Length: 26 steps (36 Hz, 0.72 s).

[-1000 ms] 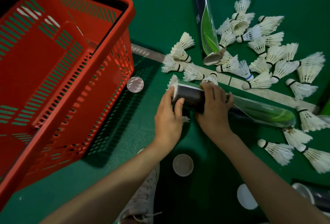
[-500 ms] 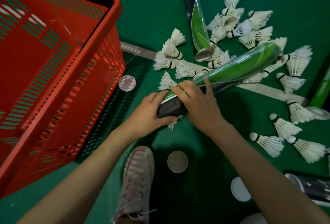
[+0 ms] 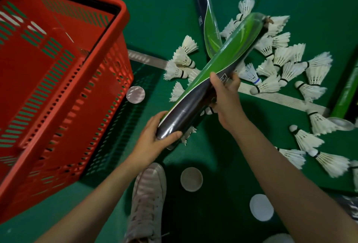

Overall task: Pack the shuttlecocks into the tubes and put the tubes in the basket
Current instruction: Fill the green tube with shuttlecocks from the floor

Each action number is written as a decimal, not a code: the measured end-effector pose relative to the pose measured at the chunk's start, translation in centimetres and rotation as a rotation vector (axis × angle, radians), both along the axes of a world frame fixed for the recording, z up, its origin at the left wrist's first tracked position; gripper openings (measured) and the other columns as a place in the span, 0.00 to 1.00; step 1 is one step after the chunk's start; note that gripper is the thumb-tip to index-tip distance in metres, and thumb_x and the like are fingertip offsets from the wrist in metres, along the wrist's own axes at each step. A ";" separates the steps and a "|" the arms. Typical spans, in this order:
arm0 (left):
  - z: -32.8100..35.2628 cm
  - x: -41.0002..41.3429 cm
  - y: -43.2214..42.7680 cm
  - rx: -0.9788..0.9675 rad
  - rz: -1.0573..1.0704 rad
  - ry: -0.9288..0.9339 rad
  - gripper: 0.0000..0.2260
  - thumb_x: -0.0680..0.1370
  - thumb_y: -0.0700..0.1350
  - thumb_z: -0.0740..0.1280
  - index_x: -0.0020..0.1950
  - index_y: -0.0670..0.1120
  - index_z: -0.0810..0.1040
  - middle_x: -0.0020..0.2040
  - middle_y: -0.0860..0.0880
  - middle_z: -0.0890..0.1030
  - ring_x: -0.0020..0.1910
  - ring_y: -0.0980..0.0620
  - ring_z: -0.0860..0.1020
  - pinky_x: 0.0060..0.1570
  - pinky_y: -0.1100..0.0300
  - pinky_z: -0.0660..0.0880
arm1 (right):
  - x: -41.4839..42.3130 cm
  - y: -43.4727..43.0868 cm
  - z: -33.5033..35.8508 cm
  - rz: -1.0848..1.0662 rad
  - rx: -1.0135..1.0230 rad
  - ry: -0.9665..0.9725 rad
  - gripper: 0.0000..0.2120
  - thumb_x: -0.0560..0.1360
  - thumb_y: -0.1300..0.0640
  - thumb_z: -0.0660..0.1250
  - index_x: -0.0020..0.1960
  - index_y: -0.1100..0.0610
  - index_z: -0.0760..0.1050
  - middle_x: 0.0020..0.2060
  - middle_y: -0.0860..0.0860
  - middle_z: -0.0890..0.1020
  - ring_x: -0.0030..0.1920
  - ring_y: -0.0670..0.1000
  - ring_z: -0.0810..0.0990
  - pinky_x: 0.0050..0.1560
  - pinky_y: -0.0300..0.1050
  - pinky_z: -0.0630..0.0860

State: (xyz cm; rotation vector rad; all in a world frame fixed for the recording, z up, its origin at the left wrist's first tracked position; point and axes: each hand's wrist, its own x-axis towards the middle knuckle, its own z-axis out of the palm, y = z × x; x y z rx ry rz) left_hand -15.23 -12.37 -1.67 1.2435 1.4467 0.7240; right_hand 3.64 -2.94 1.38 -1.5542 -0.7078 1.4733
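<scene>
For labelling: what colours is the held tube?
The tube is black with a bright green sweep; head view shows it.

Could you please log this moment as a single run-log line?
left hand grip: holds tube at dark end | right hand grip: holds tube's middle | tube: tilted above shuttlecocks | basket: at left

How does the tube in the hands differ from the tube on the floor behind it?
The held tube is lifted and slanted, gripped by the left hand and right hand; the floor tube lies flat, untouched. The held tube crosses above the floor tube's near end. Both are dark and green.
</scene>
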 end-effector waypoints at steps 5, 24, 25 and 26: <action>0.0 1.7 0.5 0.026 -0.154 0.162 0.26 0.64 0.54 0.75 0.57 0.46 0.71 0.51 0.48 0.77 0.42 0.55 0.78 0.38 0.66 0.75 | 1.2 0.0 -1.3 -0.099 -0.135 -0.040 0.35 0.72 0.57 0.71 0.69 0.53 0.51 0.57 0.52 0.73 0.51 0.50 0.77 0.55 0.53 0.78; -1.7 14.6 -0.2 -0.287 -0.733 0.379 0.39 0.74 0.39 0.66 0.78 0.45 0.45 0.72 0.41 0.64 0.66 0.45 0.69 0.54 0.66 0.66 | 9.2 -12.0 -5.9 -0.006 -0.165 -0.430 0.48 0.70 0.55 0.73 0.75 0.53 0.40 0.68 0.57 0.61 0.61 0.51 0.68 0.62 0.43 0.65; -1.8 15.0 -0.1 -0.280 -0.721 0.402 0.37 0.75 0.39 0.64 0.78 0.44 0.46 0.72 0.40 0.64 0.66 0.44 0.69 0.53 0.65 0.66 | 9.2 -12.3 -6.1 0.013 -0.181 -0.424 0.46 0.71 0.55 0.72 0.75 0.53 0.41 0.67 0.57 0.62 0.59 0.51 0.69 0.61 0.42 0.66; -1.9 15.4 0.0 -0.272 -0.706 0.425 0.35 0.75 0.39 0.63 0.78 0.44 0.48 0.72 0.39 0.64 0.67 0.43 0.69 0.54 0.64 0.66 | 9.4 -12.5 -6.2 0.030 -0.209 -0.401 0.43 0.72 0.55 0.71 0.74 0.54 0.44 0.66 0.57 0.65 0.59 0.52 0.71 0.60 0.43 0.68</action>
